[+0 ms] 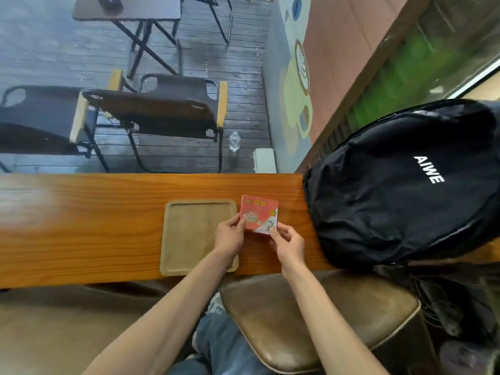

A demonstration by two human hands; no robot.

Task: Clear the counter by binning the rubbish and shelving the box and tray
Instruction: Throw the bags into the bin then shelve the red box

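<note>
A small red and white printed box (259, 212) stands on the wooden counter (94, 226), just right of a shallow wooden tray (194, 234). My left hand (230, 236) holds the box's lower left edge with thumb and fingers, its wrist lying over the tray's right side. My right hand (288, 243) pinches the box's lower right corner. The tray holds nothing that I can see.
A large black backpack (405, 180) lies on the counter's right end, close to the box. A brown leather stool (319, 315) stands below the counter in front of me. Beyond the counter are folding chairs (162, 109), a table and a water bottle (234, 141) on the decking.
</note>
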